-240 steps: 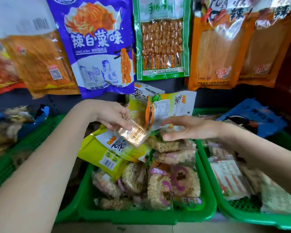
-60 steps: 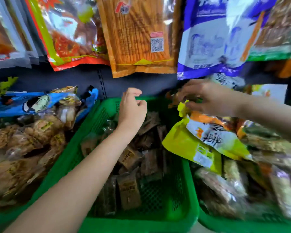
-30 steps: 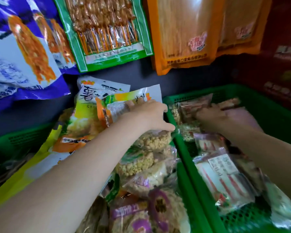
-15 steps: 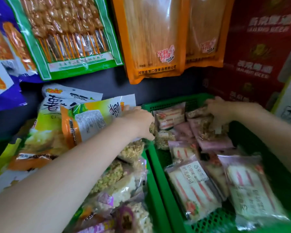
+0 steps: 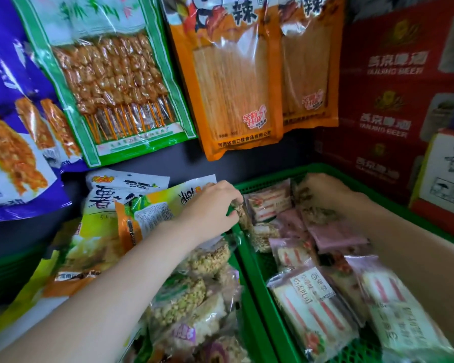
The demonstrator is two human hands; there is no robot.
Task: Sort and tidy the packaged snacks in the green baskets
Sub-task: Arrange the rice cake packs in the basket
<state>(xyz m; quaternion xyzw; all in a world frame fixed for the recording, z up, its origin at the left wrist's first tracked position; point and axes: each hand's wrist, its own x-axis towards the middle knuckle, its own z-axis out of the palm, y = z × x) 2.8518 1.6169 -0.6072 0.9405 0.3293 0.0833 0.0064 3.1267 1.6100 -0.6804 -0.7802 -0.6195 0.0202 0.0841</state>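
Shop shelving, dark back panel hung with large snack bags: a green-bordered pouch of skewered pieces [image 5: 110,82] and two orange pouches of pale strips [image 5: 233,74]; red printed beer cartons [image 5: 393,95] stacked to the right.

Item 1: green plastic mesh basket, right [image 5: 257,279], holding clear-wrapped sandwich-style cakes with red stripes [image 5: 312,307] and pink-wrapped small packs [image 5: 336,234], laid flat in loose overlapping rows.

Item 2: neighbouring basket, left, rim mostly hidden, holding clear packets of puffed-grain cakes [image 5: 202,260]; yellow-and-orange crisp bags [image 5: 147,216] lean against the back wall, probably propped there for want of room.

Item 3: left hand [image 5: 210,208], fingers curled, pinching a small clear grain-cake packet [image 5: 240,213] right at the dividing rim. Judgement: a stray being carried across to its own kind.

Item 4: right hand [image 5: 325,192], at the far back of the right basket, resting on packets there; whether it grips one cannot be told, since the fingers are hidden.
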